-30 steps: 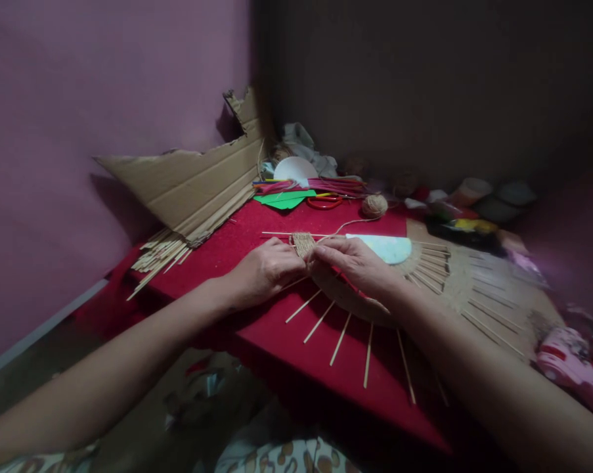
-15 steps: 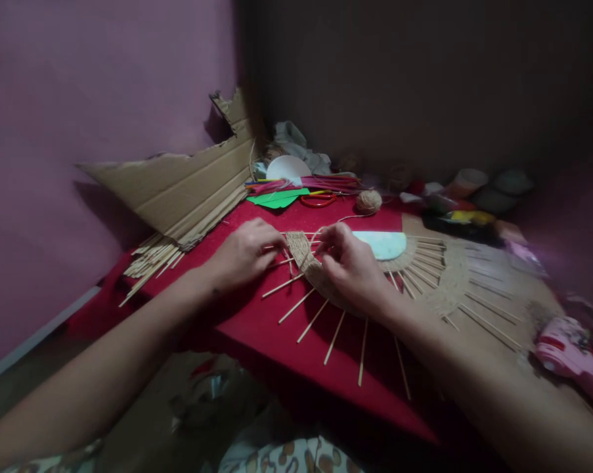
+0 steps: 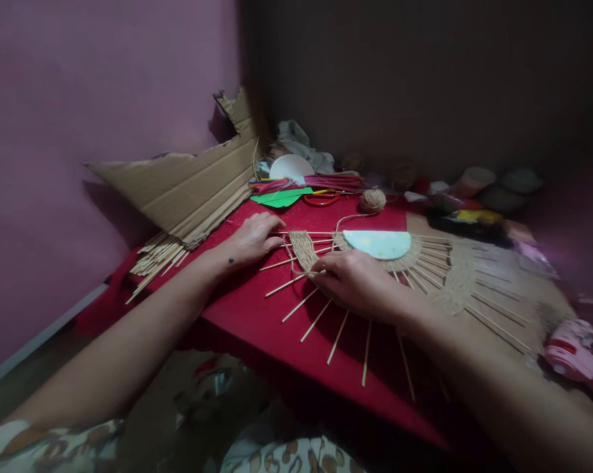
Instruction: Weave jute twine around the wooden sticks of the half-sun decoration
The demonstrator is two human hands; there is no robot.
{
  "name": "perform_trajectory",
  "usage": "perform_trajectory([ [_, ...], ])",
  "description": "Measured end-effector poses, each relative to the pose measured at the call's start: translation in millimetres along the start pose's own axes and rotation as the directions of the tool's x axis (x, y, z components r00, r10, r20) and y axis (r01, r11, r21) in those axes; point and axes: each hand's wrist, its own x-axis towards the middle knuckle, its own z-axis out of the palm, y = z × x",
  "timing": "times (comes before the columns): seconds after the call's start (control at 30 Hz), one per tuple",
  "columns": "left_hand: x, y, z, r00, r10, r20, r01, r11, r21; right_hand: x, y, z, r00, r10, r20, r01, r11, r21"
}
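A half-round fan of thin wooden sticks (image 3: 346, 338) spreads out from a pale blue-green half disc (image 3: 377, 244). A woven band of twine (image 3: 303, 251) crosses the sticks at the left side. My left hand (image 3: 257, 238) is at the left end of the top stick, its thumb and fingers closed about the tip. Over the lower part of the band lies my right hand (image 3: 355, 281), pinching a loose strand of twine (image 3: 303, 272) near the band's edge. The strand loops left around the stick ends. Part of the band is hidden under my right hand.
A ball of twine (image 3: 373, 200) sits behind on the red cloth (image 3: 257, 328). Left are torn cardboard (image 3: 178, 187) and a bundle of loose sticks (image 3: 158, 259). Green sheets (image 3: 281, 197) and red-handled scissors (image 3: 322, 200) lie behind; a pink glue gun (image 3: 576, 355) is at right.
My right hand has moved down and toward me along the band, pulling the strand. My left hand has shifted slightly up to the top stick's end.
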Motion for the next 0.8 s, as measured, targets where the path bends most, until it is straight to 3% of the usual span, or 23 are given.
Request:
perform_trajectory([
  [0.1, 0, -8, 8.1, 0.995, 0.074, -0.069, -0.075, 0.997, -0.006, -9, 9, -10, 1.000, 0.012, -0.013, -0.009, 0.985, 0.171],
  [0.2, 0, -12, 12.6, 0.985, 0.141, -0.098, -0.143, 0.990, -0.010, -19, 19, -14, 1.000, -0.003, -0.023, 0.009, 0.972, 0.235],
  [0.33, -1, -12, 13.6, 0.978, 0.187, -0.096, -0.191, 0.981, -0.037, -32, 26, -9, 1.000, -0.014, -0.025, 0.018, 0.987, 0.160],
  [0.53, -1, -12, 15.8, 0.978, 0.185, -0.092, -0.185, 0.983, 0.010, -41, 23, -6, 0.990, -0.114, 0.084, 0.103, 0.987, 0.122],
  [0.8, -9, -1, 1.6, 0.972, 0.224, -0.069, -0.231, 0.963, -0.138, -40, 32, 8, 0.991, -0.105, -0.085, 0.127, 0.934, 0.333],
])
